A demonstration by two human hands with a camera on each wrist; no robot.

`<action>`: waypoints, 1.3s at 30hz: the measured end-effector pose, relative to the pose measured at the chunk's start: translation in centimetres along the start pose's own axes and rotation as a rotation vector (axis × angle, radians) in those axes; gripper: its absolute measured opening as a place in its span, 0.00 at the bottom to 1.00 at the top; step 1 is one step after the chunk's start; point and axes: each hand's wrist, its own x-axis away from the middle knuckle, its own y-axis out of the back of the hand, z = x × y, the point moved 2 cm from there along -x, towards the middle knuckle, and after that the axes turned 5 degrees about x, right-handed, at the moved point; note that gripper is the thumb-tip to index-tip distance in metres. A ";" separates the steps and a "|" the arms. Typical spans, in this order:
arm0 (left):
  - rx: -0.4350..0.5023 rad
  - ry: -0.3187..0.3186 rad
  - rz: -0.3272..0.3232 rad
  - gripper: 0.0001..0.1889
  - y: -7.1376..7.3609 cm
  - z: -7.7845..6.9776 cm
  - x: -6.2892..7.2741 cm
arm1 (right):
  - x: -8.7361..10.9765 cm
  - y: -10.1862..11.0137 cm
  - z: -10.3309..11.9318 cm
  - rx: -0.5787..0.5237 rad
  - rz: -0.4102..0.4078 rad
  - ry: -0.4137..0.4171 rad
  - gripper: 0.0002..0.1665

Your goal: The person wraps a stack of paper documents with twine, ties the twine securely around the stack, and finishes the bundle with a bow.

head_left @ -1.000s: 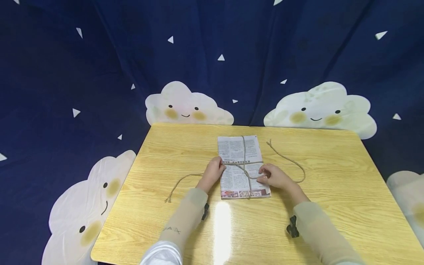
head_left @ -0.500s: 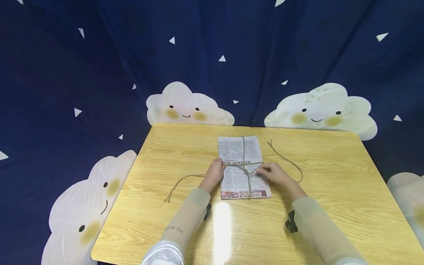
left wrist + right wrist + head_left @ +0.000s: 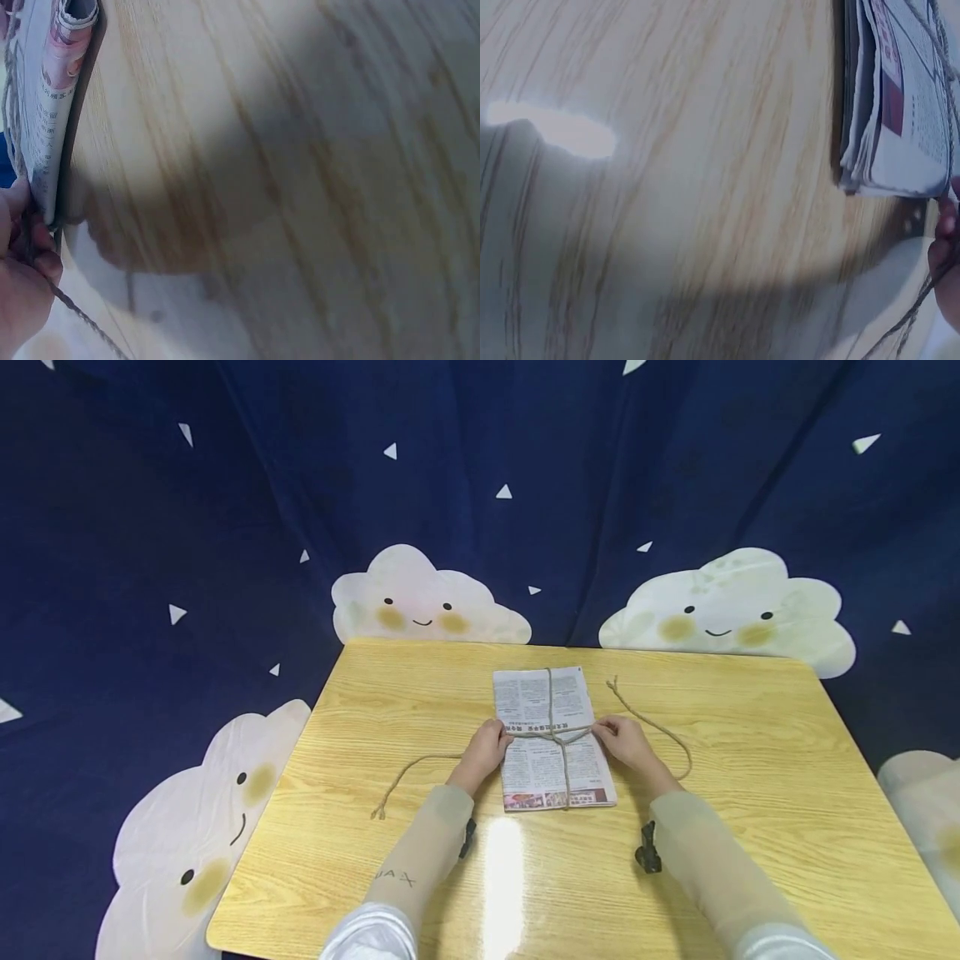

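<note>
A folded newspaper stack lies flat on the table, with brown twine crossing it lengthwise and sideways. The strands meet near its middle. At the stack's left edge my left hand pinches one strand; in the left wrist view the twine trails out below the fingers. My right hand grips the other strand at the right edge, drawn nearly straight from the crossing. In the right wrist view, the layered newspaper edge shows beside the right hand, partly cut off by the frame.
The wooden table has rounded corners. One loose twine tail lies left of the stack, another curves to the right. A dark blue curtain with smiling clouds hangs behind the table. Light glares off the tabletop near the front.
My right hand has moved from over the newspaper out to its right edge, pulling the strand straighter and closer to the crossing. The left hand stays at the left edge.
</note>
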 end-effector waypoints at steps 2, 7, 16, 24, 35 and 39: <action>0.005 0.007 0.006 0.10 -0.1 0.1 0.0 | -0.2 -0.2 -0.3 -0.009 -0.015 -0.021 0.14; 0.037 0.010 -0.054 0.10 -0.1 0.0 0.2 | -0.7 -0.5 -1.0 -0.060 -0.038 -0.100 0.17; 0.140 0.006 -0.270 0.07 -0.1 -0.2 0.2 | 0.1 -0.4 -1.5 -0.153 -0.061 -0.201 0.17; 0.191 0.012 -0.270 0.07 -0.6 -0.2 -0.2 | 1.6 -0.2 -1.8 -0.188 -0.126 -0.264 0.14; 0.197 0.002 -0.265 0.06 -0.7 -0.3 0.0 | 2.2 -0.5 -2.0 -0.409 -0.170 -0.395 0.14; 0.254 0.019 -0.254 0.06 -0.6 0.1 -0.1 | 2.3 -0.4 -2.3 -0.532 -0.154 -0.450 0.15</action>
